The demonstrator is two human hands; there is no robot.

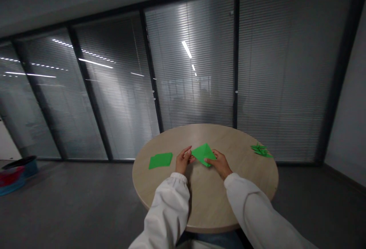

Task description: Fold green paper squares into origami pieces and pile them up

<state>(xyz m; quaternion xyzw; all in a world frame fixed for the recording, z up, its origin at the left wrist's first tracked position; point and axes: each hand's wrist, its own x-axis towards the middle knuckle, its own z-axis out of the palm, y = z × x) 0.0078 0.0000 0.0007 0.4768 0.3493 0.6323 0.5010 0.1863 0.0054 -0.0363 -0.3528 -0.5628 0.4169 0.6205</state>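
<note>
A folded sheet of green origami paper, roughly diamond-shaped with creases, is held just above the round table. My right hand grips its right side, thumb on top and fingers behind. At the left corner is my left hand, its curled fingers touching the paper's edge; the fingertips there are partly hidden. Left of that hand lies a stack of green paper sheets. Several folded green paper pieces with pointed ends sit in a small pile near the table's right edge.
Behind the table stands a glass partition with blinds in dark frames. On the floor at far left are a dark blue bin and a red and light-blue container. A plain wall rises on the right.
</note>
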